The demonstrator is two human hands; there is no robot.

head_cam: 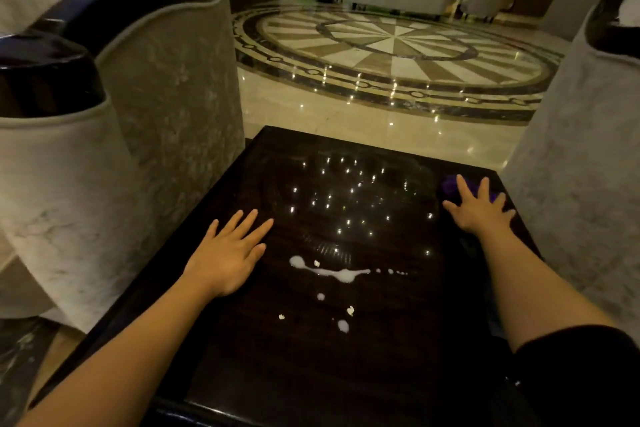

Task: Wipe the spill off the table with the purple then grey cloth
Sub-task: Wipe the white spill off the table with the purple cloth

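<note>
A white spill (332,272) streaks across the middle of the dark glossy table (277,374), with a few smaller drops and crumbs below it. My left hand (230,255) lies flat on the table, fingers spread, just left of the spill. My right hand (479,210) rests with fingers apart on top of the purple cloth (450,185) at the table's far right edge; most of the cloth is hidden under the hand. A grey cloth is not visible.
A pale upholstered armchair (138,135) with dark trim stands close on the left, and another armchair (588,156) on the right. Beyond the table lies a polished marble floor (391,48) with a round pattern, and sofas stand far back.
</note>
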